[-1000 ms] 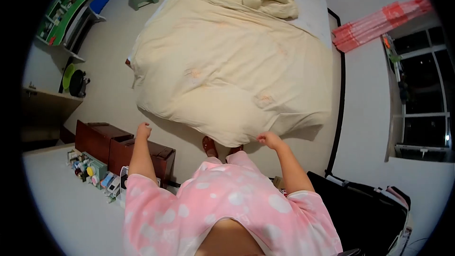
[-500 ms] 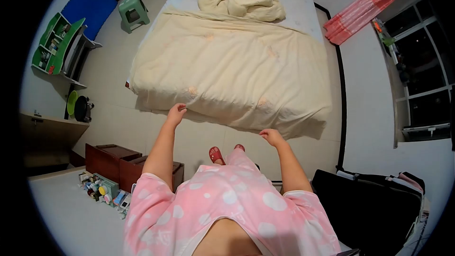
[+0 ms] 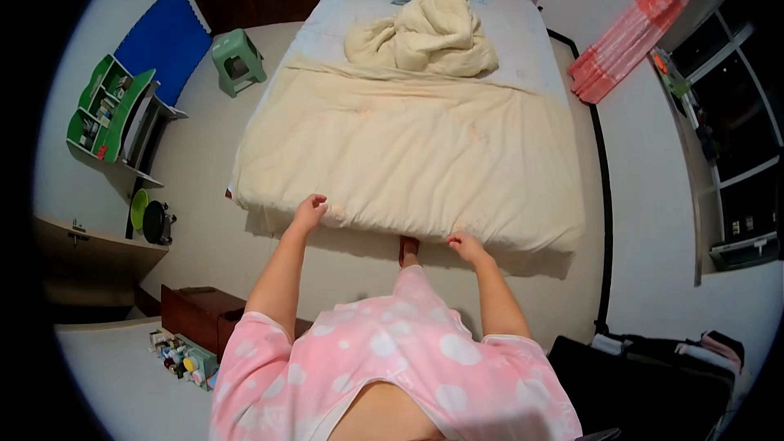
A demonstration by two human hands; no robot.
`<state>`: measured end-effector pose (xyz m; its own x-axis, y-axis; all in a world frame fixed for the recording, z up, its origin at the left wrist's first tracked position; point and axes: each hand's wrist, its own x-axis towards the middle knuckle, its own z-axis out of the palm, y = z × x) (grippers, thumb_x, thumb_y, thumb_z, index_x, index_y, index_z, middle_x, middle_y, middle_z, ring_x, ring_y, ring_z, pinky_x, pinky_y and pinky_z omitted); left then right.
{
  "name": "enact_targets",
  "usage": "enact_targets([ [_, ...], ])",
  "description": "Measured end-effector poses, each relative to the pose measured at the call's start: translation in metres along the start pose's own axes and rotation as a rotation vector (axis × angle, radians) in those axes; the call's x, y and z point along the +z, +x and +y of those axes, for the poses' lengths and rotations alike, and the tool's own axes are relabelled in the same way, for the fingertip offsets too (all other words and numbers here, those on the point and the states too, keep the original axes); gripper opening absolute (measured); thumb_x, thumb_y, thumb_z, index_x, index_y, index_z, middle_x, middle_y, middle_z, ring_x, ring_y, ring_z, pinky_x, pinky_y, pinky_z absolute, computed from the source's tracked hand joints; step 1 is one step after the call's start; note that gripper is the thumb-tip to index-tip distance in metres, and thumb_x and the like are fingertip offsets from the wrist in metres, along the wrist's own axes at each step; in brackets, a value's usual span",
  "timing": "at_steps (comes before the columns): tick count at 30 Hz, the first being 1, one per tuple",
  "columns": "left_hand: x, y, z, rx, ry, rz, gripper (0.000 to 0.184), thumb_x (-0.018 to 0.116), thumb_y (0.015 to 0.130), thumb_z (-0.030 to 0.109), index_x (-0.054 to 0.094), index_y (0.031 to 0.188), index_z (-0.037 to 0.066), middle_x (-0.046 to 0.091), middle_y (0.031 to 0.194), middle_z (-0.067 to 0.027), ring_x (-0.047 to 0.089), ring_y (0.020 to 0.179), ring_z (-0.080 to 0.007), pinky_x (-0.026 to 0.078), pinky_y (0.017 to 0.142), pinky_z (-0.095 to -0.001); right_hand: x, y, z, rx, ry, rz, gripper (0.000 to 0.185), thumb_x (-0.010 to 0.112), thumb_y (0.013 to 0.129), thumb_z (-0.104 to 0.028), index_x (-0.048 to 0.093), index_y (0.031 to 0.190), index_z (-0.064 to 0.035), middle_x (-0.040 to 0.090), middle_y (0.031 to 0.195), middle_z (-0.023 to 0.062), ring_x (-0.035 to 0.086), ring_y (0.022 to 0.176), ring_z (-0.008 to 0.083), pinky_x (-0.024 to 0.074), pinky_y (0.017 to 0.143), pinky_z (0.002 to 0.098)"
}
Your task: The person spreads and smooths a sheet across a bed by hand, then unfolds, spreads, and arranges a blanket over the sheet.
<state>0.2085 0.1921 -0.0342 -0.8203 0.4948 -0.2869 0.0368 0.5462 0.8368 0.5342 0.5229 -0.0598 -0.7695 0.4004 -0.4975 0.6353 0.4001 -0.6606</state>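
Cream blanket [image 3: 408, 139], matte and softly rippled with faint peach patches, lies spread over the near part of a bed, ahead of the person at 12 o'clock. It makes a broad four-sided shape, its long axis running from 9 to 3 o'clock, its near edge drooping towards 6. Taking the blanket as the dial, the left hand [image 3: 310, 211] is at 8 o'clock, fingers loosely curved; the right hand [image 3: 467, 248] is at 5, fingers curled inward — whether either pinches fabric, I cannot tell. A puffy, crumpled quilt [image 3: 441, 37] sits at 12 — a smooth green stool [image 3: 238, 63] at 10.
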Motion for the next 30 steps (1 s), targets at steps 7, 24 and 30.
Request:
enact_targets([
  [7, 0.045, 0.121, 0.018, -0.035, 0.038, -0.046, 0.030, 0.065, 0.077, 0.015, 0.059, 0.104, 0.003, 0.063, 0.099, -0.0092, 0.058, 0.091, -0.0190, 0.046, 0.082, -0.0310, -0.057, 0.140, -0.021, -0.057, 0.179, -0.054, 0.018, 0.055, 0.083, -0.009, 0.064, 0.098, -0.0046, 0.063, 0.079, 0.0061, 0.057, 0.072, 0.0145, 0.0471, 0.067, 0.0278],
  [24, 0.079, 0.298, 0.080, -0.072, 0.055, -0.116, 0.040, 0.067, 0.076, 0.014, 0.052, 0.111, 0.003, 0.061, 0.103, -0.0085, 0.058, 0.095, -0.0197, 0.046, 0.084, -0.0314, -0.174, 0.341, -0.104, -0.052, 0.252, -0.041, 0.020, 0.053, 0.085, -0.011, 0.063, 0.100, -0.0032, 0.062, 0.081, 0.0050, 0.058, 0.072, 0.0122, 0.0477, 0.068, 0.0259],
  [30, 0.096, 0.371, 0.099, -0.033, 0.027, -0.297, 0.038, 0.066, 0.076, 0.014, 0.053, 0.110, 0.003, 0.061, 0.103, -0.0078, 0.056, 0.097, -0.0195, 0.045, 0.085, -0.0316, -0.179, 0.374, -0.118, 0.043, 0.335, 0.041, 0.020, 0.052, 0.087, -0.011, 0.061, 0.102, -0.0027, 0.062, 0.083, 0.0044, 0.059, 0.073, 0.0122, 0.0477, 0.069, 0.0254],
])
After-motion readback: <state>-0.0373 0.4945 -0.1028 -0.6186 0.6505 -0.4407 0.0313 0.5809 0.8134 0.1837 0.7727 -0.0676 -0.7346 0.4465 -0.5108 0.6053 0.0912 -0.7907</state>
